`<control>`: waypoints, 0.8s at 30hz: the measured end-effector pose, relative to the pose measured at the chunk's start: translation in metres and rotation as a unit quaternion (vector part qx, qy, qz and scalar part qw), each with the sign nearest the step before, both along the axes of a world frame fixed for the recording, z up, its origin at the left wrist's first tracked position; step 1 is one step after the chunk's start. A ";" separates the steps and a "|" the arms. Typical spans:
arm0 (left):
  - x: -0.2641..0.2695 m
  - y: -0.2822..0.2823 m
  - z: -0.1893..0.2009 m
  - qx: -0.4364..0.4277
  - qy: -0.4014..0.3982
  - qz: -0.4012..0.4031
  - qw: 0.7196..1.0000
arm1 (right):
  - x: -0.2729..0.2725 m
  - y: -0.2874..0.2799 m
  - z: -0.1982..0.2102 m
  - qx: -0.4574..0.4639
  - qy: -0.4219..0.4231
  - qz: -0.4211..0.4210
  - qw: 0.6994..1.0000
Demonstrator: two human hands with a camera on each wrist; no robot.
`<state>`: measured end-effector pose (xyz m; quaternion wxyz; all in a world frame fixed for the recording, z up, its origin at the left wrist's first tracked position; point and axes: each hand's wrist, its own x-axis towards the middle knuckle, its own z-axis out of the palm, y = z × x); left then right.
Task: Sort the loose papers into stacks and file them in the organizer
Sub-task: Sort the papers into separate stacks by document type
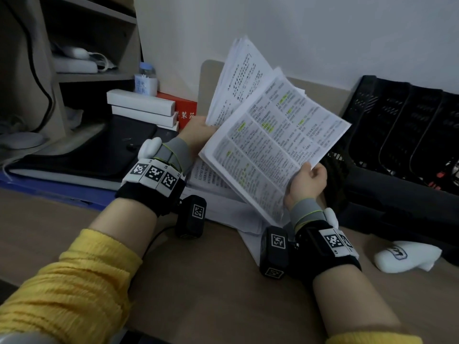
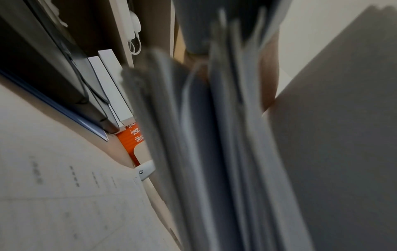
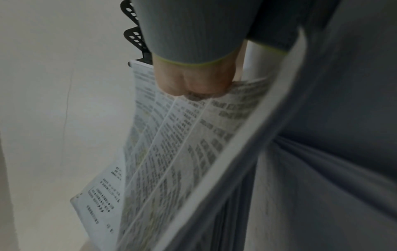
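Note:
I hold two bundles of printed papers above the desk. My left hand (image 1: 198,135) grips the rear bundle (image 1: 238,80), which fans upward toward the wall; the left wrist view shows its blurred sheet edges (image 2: 214,135). My right hand (image 1: 308,182) pinches the lower right corner of the front bundle (image 1: 273,150), a table of text with green highlights, and its thumb presses the page (image 3: 193,129). More loose papers (image 1: 218,202) lie on the desk under both bundles. The black mesh organizer (image 1: 402,125) with several slots stands at the right, against the wall.
Stacked white boxes (image 1: 141,108) and a red box (image 1: 186,110) sit at the left beside a dark laptop (image 1: 99,150) and shelf unit (image 1: 82,45). A white cloth item (image 1: 407,254) lies near the organizer's front. Bare wooden desk (image 1: 211,281) spreads between my forearms.

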<state>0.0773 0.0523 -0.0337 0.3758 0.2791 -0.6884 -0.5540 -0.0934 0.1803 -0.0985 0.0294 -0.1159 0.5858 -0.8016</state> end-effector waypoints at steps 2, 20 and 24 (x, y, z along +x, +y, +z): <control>0.001 0.000 0.001 -0.019 -0.011 -0.013 1.000 | 0.001 0.002 0.001 -0.017 0.032 0.007 0.999; 0.006 0.008 0.005 -0.038 -0.043 -0.070 0.996 | 0.004 -0.007 0.004 0.013 0.040 0.010 0.999; 0.011 0.036 0.019 -0.022 0.003 -0.113 0.993 | 0.004 -0.005 0.005 0.000 0.036 -0.008 0.999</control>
